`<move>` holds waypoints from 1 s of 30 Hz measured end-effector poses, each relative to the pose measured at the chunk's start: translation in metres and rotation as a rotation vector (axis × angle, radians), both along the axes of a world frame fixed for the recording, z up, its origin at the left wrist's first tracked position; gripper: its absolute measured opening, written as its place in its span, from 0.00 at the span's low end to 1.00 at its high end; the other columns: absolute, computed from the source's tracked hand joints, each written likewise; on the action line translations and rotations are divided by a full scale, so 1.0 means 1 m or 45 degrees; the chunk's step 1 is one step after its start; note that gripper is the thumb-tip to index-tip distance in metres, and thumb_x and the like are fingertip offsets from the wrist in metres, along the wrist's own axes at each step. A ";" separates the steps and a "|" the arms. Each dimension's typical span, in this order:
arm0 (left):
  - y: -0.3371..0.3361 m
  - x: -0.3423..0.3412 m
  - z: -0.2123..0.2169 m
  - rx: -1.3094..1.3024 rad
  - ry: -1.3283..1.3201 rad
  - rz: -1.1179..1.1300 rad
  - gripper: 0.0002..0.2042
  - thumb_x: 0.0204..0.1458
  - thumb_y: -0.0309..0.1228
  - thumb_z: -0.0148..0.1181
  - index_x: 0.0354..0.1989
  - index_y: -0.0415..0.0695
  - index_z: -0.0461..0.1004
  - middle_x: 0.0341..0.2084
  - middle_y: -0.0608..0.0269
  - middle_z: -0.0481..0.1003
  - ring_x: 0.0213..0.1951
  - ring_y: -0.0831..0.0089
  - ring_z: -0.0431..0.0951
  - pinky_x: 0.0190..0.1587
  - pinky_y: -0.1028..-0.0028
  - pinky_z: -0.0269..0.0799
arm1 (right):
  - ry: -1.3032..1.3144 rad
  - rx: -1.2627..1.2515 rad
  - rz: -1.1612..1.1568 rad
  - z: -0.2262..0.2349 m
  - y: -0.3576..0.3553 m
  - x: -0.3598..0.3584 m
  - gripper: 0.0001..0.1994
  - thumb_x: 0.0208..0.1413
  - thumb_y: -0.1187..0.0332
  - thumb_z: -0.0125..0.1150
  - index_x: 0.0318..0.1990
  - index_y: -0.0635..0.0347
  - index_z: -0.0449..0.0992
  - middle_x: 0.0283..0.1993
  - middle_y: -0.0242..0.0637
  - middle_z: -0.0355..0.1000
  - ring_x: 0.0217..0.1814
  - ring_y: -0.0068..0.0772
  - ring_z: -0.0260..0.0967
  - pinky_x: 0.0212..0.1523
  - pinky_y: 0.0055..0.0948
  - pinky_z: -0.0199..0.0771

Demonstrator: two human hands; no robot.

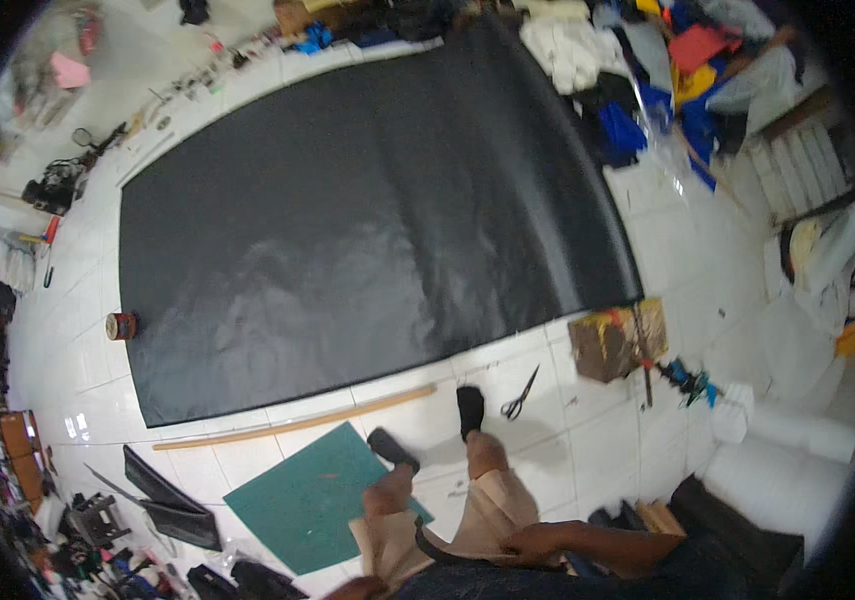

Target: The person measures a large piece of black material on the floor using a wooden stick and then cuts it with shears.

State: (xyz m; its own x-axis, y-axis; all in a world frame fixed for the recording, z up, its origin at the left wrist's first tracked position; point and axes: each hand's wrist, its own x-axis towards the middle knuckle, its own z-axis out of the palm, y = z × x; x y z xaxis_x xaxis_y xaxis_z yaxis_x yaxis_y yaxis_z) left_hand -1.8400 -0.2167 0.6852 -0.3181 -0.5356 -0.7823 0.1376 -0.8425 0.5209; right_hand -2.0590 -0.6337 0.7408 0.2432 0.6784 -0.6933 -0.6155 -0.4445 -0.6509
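Observation:
A large sheet of black, slightly shiny material lies spread on the white tiled floor, its right side curling up into a roll. My right hand rests against my beige shorts at the thigh, its fingers too unclear to read. Low at the bottom edge, my left hand is beside the other leg of the shorts, mostly cut off. Neither hand touches the sheet. Between my feet and the sheet lies a long wooden stick. A green cutting mat is partly under my left foot, and black-handled scissors lie right of my right foot.
A small round can stands at the sheet's left edge. By its near right corner sits a worn block. Fabric scraps pile up at the far right; black pieces lie left of the mat. White rolls are at right.

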 end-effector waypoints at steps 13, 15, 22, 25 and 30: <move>-0.197 0.084 -0.288 -0.022 -0.475 -0.470 0.14 0.56 0.26 0.55 0.51 0.48 0.73 0.38 0.49 0.78 0.42 0.55 0.79 0.44 0.61 0.73 | -0.439 -0.866 -0.748 -0.420 -0.164 0.137 0.09 0.59 0.62 0.59 0.39 0.57 0.73 0.40 0.41 0.75 0.43 0.41 0.73 0.45 0.38 0.71; -0.201 0.161 -0.361 0.192 -1.347 -0.058 0.12 0.56 0.35 0.57 0.43 0.40 0.75 0.36 0.47 0.78 0.38 0.52 0.78 0.40 0.59 0.73 | -0.695 -1.204 -0.911 -0.485 -0.217 0.161 0.16 0.60 0.57 0.58 0.47 0.59 0.74 0.50 0.47 0.73 0.51 0.50 0.72 0.49 0.43 0.72; -0.072 0.250 -0.525 -0.053 -1.984 0.092 0.20 0.56 0.36 0.62 0.54 0.39 0.71 0.46 0.44 0.71 0.49 0.50 0.72 0.51 0.59 0.69 | -0.849 -1.988 -0.564 -0.646 -0.239 0.161 0.36 0.59 0.35 0.45 0.72 0.37 0.53 0.75 0.42 0.45 0.77 0.50 0.42 0.71 0.59 0.45; -0.070 0.228 -0.570 -0.113 -1.810 0.250 0.25 0.58 0.38 0.60 0.60 0.38 0.65 0.52 0.41 0.66 0.56 0.47 0.67 0.60 0.58 0.63 | -0.875 -2.033 -0.568 -0.659 -0.250 0.133 0.36 0.57 0.33 0.46 0.71 0.32 0.53 0.75 0.40 0.45 0.77 0.47 0.40 0.72 0.59 0.41; -0.086 0.232 -0.608 -0.128 -2.420 0.478 0.27 0.59 0.42 0.58 0.61 0.38 0.64 0.55 0.38 0.64 0.57 0.45 0.67 0.59 0.56 0.63 | -0.930 -1.953 -0.685 -0.663 -0.254 0.133 0.36 0.58 0.35 0.48 0.71 0.34 0.54 0.74 0.43 0.46 0.77 0.48 0.40 0.72 0.58 0.41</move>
